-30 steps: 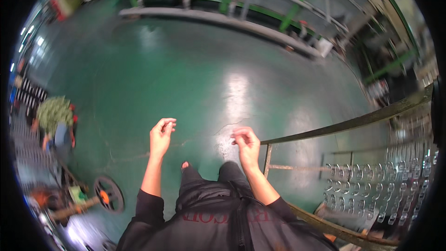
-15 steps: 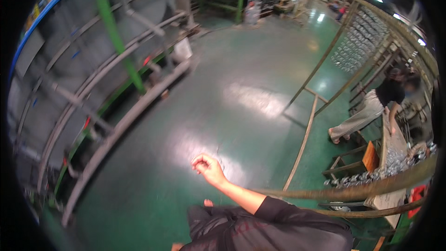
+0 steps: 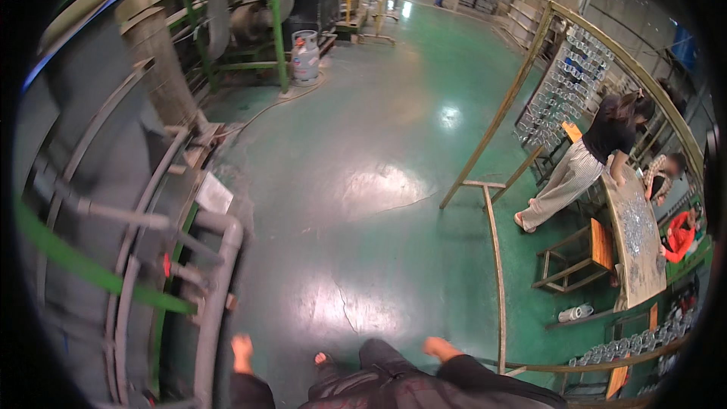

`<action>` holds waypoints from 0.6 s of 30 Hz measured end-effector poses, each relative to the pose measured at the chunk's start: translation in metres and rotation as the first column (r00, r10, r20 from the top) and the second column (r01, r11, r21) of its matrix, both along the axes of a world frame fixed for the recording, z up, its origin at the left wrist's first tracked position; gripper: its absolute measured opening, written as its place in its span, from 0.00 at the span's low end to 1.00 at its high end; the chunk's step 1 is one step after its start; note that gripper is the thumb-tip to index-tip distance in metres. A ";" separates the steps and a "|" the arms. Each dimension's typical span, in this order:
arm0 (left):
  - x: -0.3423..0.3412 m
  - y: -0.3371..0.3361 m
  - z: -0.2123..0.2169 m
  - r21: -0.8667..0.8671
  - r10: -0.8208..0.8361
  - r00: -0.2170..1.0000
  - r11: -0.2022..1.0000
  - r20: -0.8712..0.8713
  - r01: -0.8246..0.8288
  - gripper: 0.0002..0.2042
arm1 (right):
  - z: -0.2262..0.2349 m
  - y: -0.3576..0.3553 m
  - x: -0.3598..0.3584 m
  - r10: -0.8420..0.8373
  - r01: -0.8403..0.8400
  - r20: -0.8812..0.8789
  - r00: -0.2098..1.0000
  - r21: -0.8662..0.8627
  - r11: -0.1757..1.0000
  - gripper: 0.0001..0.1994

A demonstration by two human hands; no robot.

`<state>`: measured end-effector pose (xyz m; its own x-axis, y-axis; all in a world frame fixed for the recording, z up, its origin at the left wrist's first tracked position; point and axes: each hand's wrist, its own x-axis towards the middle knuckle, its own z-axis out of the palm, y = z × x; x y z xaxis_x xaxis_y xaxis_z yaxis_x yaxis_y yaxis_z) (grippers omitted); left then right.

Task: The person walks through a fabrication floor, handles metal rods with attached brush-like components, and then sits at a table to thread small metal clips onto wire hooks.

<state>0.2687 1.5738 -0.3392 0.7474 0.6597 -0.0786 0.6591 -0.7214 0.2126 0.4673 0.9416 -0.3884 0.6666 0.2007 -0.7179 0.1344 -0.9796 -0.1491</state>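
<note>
My left hand (image 3: 241, 351) hangs low at my left side, nearest to the thick grey pipe (image 3: 216, 310) along the green-framed machine. It is small and blurred, so I cannot make out its fingers. On the other side my right hand (image 3: 441, 348) is held low in front of my hip, its fingers curled in and no object showing in them. Neither hand touches anything. A thin rusty metal frame (image 3: 492, 273) stands to the right of my right hand. My foot (image 3: 322, 358) shows on the green floor (image 3: 341, 257) between my hands.
A gas cylinder (image 3: 305, 58) stands ahead at left, with a hose on the floor. At right, a person in black (image 3: 610, 132) leans over a long table (image 3: 642, 257) with people beyond it. A wooden stool (image 3: 600, 246) and racks of clear glass-like pieces (image 3: 564, 91) are nearby.
My view has swung left-to-right and levelled, and the machine's far end is closer. My right hand has dropped from the middle to my side; my left hand has come into view.
</note>
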 end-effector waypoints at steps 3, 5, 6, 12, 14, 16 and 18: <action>0.310 0.098 0.125 -0.441 0.232 0.930 0.893 0.284 -0.089 0.11 | 0.048 -0.055 0.062 -0.273 0.249 -0.218 0.937 -0.132 0.959 0.14; 0.464 0.144 0.130 -0.494 0.269 0.792 0.868 0.548 0.046 0.06 | 0.049 -0.078 0.119 -0.737 0.738 -0.248 0.629 -0.105 0.666 0.15; 0.527 0.156 0.138 -0.477 0.246 0.754 0.873 0.609 0.100 0.05 | 0.049 -0.066 0.157 -0.695 0.676 -0.248 0.675 -0.169 0.717 0.15; 0.664 0.129 -0.013 -0.097 -0.454 0.891 0.888 -0.017 0.450 0.17 | 0.045 0.053 0.437 -0.478 0.465 -0.193 0.857 -0.110 0.878 0.14; 0.647 0.103 -0.063 -0.339 -0.793 0.323 0.535 -0.516 0.774 0.17 | 0.097 0.128 0.586 -0.313 0.297 0.057 0.948 0.192 0.935 0.15; 0.686 0.081 -0.034 -0.566 -0.766 0.318 0.633 -0.559 0.529 0.17 | 0.203 0.201 0.744 -0.358 0.306 0.089 0.930 0.353 0.884 0.14; 0.772 0.092 -0.024 -0.591 -0.705 0.365 0.709 -0.608 0.385 0.17 | 0.215 0.232 0.886 -0.424 0.240 0.223 0.878 0.561 0.792 0.11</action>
<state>1.0411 1.6660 -0.3632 0.4599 -0.0577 -0.8861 0.1431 -0.9800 0.1381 1.3534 1.1738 -0.1730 0.9310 0.1911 -0.3111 -0.0558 -0.7677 -0.6384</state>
